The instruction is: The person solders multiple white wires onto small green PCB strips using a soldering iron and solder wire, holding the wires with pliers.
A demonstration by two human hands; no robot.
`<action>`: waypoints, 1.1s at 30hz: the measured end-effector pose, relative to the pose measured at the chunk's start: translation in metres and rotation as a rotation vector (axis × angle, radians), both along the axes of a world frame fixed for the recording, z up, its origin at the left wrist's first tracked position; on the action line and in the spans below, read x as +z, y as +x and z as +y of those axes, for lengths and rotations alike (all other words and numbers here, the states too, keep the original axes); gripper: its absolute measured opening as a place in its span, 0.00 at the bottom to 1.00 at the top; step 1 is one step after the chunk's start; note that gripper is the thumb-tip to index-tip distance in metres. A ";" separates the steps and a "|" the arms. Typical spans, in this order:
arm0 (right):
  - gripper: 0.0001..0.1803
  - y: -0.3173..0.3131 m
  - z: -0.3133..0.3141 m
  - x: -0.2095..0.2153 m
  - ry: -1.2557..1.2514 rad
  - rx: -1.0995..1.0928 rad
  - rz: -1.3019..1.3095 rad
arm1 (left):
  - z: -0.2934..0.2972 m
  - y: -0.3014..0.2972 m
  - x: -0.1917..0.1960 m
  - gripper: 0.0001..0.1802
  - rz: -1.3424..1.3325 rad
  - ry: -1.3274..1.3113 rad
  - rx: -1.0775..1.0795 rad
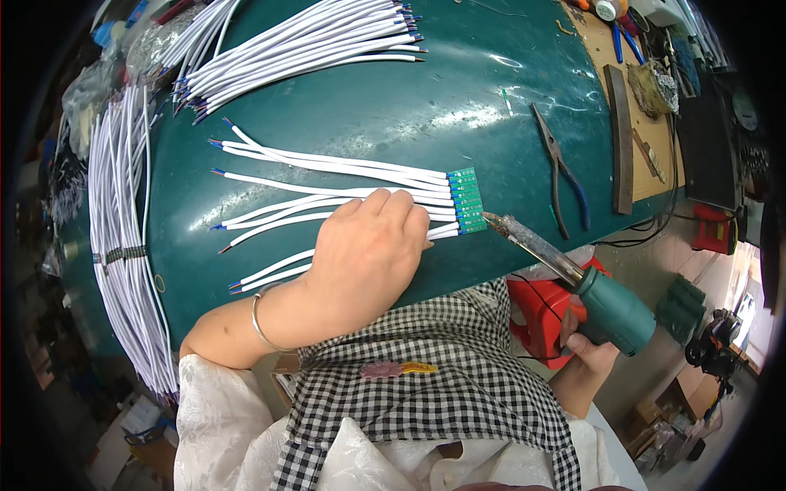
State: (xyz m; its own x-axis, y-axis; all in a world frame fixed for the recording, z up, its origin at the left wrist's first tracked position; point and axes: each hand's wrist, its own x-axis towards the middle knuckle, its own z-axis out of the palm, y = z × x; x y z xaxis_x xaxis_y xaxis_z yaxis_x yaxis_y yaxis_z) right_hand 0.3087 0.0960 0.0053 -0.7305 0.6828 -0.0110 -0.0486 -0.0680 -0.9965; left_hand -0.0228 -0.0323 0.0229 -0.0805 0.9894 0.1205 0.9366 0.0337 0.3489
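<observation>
A green circuit board (468, 200) lies on the table, with several white cables (327, 166) attached in a row along its left edge. My left hand (372, 237) rests over these cables, its fingers curled down and closed on a white cable near the board; the fingertips are mostly hidden. In my right hand (591, 350) is a soldering iron (616, 311) with a thick green handle and a metal barrel. Its tip is at the lower right edge of the board; whether it touches cannot be told.
Bundles of white cables lie at the far left (303, 53) and the left side (123, 204). Long-nose pliers (557, 164) lie right of the board, near a dark bar (618, 139) and a wooden board (655, 164). A red stool (536, 315) stands below the table edge.
</observation>
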 end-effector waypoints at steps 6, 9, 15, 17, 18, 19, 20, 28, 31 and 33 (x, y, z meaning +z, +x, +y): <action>0.31 0.003 -0.002 0.003 0.011 0.023 -0.076 | -0.001 -0.002 0.000 0.14 -0.063 0.018 -0.109; 0.30 0.005 -0.001 0.000 0.010 0.075 -0.073 | 0.001 -0.002 -0.001 0.22 -0.022 0.054 -0.184; 0.24 -0.004 0.000 0.005 0.018 0.058 -0.128 | 0.001 -0.002 0.000 0.24 0.017 0.033 -0.226; 0.21 -0.005 0.004 0.004 0.178 0.118 -0.180 | 0.001 -0.001 0.000 0.24 0.019 0.028 -0.227; 0.21 -0.004 0.004 0.003 0.176 0.118 -0.181 | 0.001 -0.001 0.001 0.24 0.022 0.024 -0.227; 0.21 -0.003 0.004 0.004 0.223 0.117 -0.227 | 0.002 -0.001 0.000 0.24 0.019 0.023 -0.229; 0.20 -0.003 0.003 0.004 0.271 0.116 -0.273 | 0.003 -0.002 0.000 0.24 0.017 0.021 -0.231; 0.21 -0.010 0.006 0.009 0.396 0.150 -0.296 | 0.004 0.000 0.002 0.24 0.027 0.006 -0.225; 0.23 -0.008 0.012 0.009 0.451 0.208 -0.292 | 0.004 0.001 0.002 0.23 0.048 0.025 -0.226; 0.24 -0.005 0.016 0.009 0.460 0.254 -0.278 | 0.004 0.002 0.003 0.23 0.070 0.024 -0.218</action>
State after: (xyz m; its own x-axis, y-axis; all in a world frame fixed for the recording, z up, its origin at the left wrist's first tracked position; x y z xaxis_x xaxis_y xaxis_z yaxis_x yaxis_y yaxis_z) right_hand 0.3037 0.1115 0.0139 -0.8836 0.4672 0.0307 0.1795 0.3986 -0.8994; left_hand -0.0210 -0.0286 0.0261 0.1445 0.9793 0.1418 0.9426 -0.1798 0.2814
